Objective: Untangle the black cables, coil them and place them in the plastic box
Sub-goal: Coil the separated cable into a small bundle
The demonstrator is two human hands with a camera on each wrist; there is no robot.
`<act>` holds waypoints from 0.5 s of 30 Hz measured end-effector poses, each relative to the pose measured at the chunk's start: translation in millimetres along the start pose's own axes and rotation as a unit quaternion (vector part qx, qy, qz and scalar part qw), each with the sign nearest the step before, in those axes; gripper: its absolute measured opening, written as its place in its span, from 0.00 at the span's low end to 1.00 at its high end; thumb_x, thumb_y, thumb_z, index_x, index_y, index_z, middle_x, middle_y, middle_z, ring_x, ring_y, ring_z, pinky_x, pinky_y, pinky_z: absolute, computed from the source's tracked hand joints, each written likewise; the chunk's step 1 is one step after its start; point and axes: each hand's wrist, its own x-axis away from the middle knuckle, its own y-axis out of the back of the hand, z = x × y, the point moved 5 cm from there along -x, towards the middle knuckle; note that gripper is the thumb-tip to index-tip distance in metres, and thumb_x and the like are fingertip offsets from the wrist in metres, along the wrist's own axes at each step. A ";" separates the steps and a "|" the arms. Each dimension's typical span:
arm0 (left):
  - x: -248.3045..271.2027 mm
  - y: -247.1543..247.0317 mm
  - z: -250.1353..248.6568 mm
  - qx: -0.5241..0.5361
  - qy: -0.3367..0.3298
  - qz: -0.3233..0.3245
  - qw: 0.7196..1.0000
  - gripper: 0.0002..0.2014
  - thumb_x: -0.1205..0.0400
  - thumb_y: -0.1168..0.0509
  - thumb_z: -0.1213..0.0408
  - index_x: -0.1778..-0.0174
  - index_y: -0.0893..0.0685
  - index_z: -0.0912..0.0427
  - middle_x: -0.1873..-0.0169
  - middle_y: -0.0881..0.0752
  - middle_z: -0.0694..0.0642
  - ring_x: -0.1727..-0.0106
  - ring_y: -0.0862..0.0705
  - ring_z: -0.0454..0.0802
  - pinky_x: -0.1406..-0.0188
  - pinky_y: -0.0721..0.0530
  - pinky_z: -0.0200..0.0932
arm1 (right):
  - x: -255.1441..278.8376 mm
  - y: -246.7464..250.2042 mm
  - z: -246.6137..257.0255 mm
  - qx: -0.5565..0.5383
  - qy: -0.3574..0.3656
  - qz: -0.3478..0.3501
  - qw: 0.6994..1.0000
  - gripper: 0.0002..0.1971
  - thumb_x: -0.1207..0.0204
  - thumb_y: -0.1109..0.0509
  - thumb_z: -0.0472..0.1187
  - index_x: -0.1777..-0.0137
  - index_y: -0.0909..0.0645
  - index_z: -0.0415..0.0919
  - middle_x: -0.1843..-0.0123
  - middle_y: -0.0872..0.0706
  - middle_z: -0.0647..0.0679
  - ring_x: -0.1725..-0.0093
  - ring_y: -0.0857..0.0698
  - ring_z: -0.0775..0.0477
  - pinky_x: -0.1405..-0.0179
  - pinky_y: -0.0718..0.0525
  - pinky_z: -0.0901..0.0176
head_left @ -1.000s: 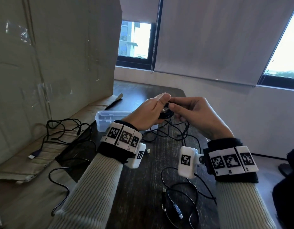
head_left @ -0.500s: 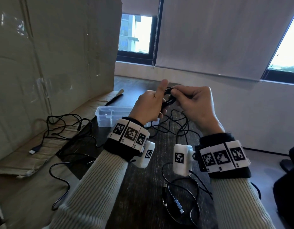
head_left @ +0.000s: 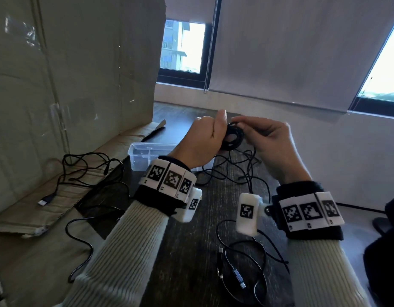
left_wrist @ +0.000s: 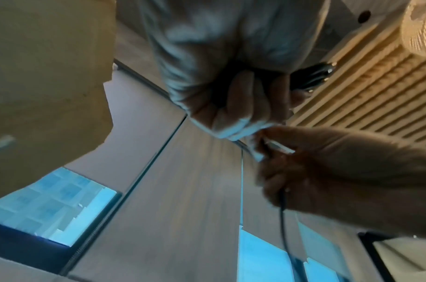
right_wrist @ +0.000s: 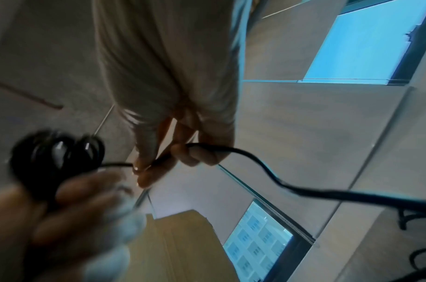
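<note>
A small coil of black cable (head_left: 232, 136) (right_wrist: 55, 152) hangs in the air between both hands above the dark table. My left hand (head_left: 206, 140) grips the coil with curled fingers, thumb up. My right hand (head_left: 267, 138) (right_wrist: 163, 152) pinches the same cable's loose strand (right_wrist: 267, 167) just beside the coil; the strand trails down to the table. The clear plastic box (head_left: 145, 155) stands on the table behind my left wrist. More tangled black cables lie under the hands (head_left: 240, 171), on the left (head_left: 87, 171) and near me (head_left: 242, 271).
A tall cardboard sheet (head_left: 69, 74) stands along the left, its flap (head_left: 58, 200) lying flat on the table under the left cable tangle. USB plugs (head_left: 239, 278) lie near the table's front. A wall and windows stand behind the table's far edge.
Both hands have risen with the coil, and the coil has grown by more turns. The right hand has moved from the coil's side to its upper right, drawing strand up.
</note>
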 end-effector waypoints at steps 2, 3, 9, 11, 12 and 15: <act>-2.6 0.7 0.1 0.003 -0.004 -0.040 0.999 0.28 0.10 0.53 0.61 0.78 0.27 0.61 0.77 0.18 0.66 0.70 0.13 0.57 0.68 0.17 0.50 | -0.5 -10.4 -4.5 0.040 -0.006 0.006 0.999 0.09 0.21 0.31 0.28 0.45 0.13 0.28 0.61 0.08 0.49 0.63 0.13 0.59 0.57 0.15 0.66; -4.1 4.1 3.0 -0.019 0.000 -0.074 0.997 0.30 0.10 0.53 0.61 0.80 0.26 0.62 0.80 0.20 0.62 0.74 0.15 0.46 0.70 0.20 0.45 | 0.2 -16.4 -7.3 0.079 -0.015 0.024 0.996 0.09 0.20 0.32 0.30 0.46 0.12 0.30 0.65 0.09 0.50 0.69 0.16 0.60 0.63 0.17 0.66; -5.4 32.8 28.2 -0.099 0.043 -0.194 0.975 0.25 0.17 0.42 0.60 0.80 0.23 0.68 0.84 0.21 0.62 0.77 0.19 0.59 0.73 0.25 0.48 | 6.3 -43.7 -16.3 0.322 -0.036 0.226 0.919 0.12 0.18 0.38 0.34 0.48 0.11 0.40 0.61 0.16 0.69 0.66 0.19 0.39 0.55 0.18 0.47; -4.3 39.3 23.9 -0.133 0.040 -0.213 0.967 0.23 0.20 0.38 0.60 0.83 0.25 0.61 0.86 0.23 0.56 0.78 0.20 0.57 0.73 0.25 0.45 | 7.1 -46.9 -7.5 0.341 -0.016 0.223 0.913 0.14 0.19 0.38 0.31 0.48 0.11 0.41 0.60 0.17 0.70 0.60 0.14 0.42 0.51 0.16 0.52; -4.3 40.8 20.2 -0.149 0.023 -0.221 0.964 0.22 0.21 0.37 0.60 0.83 0.25 0.61 0.86 0.24 0.53 0.79 0.22 0.55 0.74 0.26 0.43 | 6.9 -47.2 -2.8 0.349 -0.004 0.206 0.914 0.15 0.19 0.38 0.29 0.47 0.10 0.42 0.59 0.15 0.66 0.56 0.14 0.45 0.50 0.17 0.56; -2.8 39.7 8.2 -0.179 -0.048 -0.222 0.957 0.18 0.24 0.37 0.62 0.81 0.27 0.60 0.86 0.32 0.45 0.83 0.33 0.45 0.79 0.36 0.34 | 5.9 -47.5 9.1 0.393 0.042 0.166 0.904 0.15 0.21 0.35 0.28 0.47 0.09 0.44 0.53 0.10 0.51 0.51 0.12 0.51 0.43 0.16 0.57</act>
